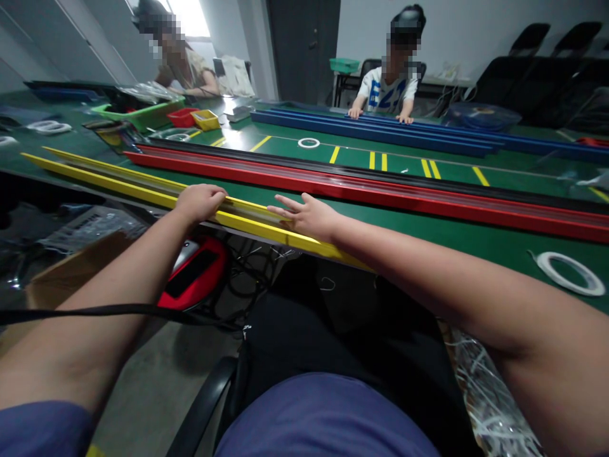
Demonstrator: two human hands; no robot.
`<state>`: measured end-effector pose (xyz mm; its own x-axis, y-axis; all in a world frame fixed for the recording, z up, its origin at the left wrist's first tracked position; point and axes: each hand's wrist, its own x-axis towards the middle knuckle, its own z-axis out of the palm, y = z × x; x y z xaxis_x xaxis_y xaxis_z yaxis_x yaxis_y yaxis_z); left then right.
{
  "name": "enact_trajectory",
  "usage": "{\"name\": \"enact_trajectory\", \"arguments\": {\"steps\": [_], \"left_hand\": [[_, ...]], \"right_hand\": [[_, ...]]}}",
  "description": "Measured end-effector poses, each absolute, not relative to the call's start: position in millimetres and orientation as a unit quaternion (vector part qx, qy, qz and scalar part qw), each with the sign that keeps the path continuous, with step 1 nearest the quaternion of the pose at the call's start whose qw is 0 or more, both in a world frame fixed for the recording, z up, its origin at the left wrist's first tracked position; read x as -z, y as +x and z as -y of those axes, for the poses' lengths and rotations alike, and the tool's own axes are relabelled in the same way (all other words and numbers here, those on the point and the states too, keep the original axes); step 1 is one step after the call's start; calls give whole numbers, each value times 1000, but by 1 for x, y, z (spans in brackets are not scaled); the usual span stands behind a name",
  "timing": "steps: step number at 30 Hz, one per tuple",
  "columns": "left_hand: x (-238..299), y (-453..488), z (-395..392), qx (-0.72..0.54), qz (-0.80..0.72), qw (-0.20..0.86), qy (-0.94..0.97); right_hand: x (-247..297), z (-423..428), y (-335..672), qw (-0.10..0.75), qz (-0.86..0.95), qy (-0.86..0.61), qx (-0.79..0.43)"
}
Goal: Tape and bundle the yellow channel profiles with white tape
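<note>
A long yellow channel strip [257,227] with two raised walls lies slantwise along the near edge of the green table [495,257]. My left hand [200,202] is closed over it, fingers curled across its walls. Further right, my right hand [314,219] rests at the same strip with its fingers spread apart, the wrist crossing the near wall. The strip's right end is hidden beneath my right forearm. Just beyond lies a long red strip [380,195], with a black strip [457,184] running along its far side.
Blue strips [380,134] lie across the table, under the hands of a person [390,89]; another person [190,73] sits far left. White tape rolls [571,273] lie about. A green bin [143,114] stands back left. Below are a red-and-black object [195,273] and a cardboard box [76,266].
</note>
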<state>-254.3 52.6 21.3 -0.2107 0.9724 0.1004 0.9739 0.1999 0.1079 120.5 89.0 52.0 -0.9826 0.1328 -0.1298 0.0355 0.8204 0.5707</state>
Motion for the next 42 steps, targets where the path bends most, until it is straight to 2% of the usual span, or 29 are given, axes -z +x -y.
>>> {"name": "enact_trajectory", "arguments": {"steps": [4, 11, 14, 27, 42], "left_hand": [[-21, -253, -53, 77, 772, 11, -630], [-17, -252, -55, 74, 783, 31, -617], [-17, -253, -54, 79, 784, 35, -615], [-23, -255, -52, 48, 793, 2, -607], [-11, -276, -66, -6, 816, 6, -578]], "right_hand": [[-49, -91, 129, 64, -953, 34, -293], [-26, -106, 150, -55, -944, -11, -324], [-23, -107, 164, -78, -934, -30, -349], [-34, -96, 242, -54, -912, -30, -406], [-43, -79, 347, -20, -918, -15, -396]]}}
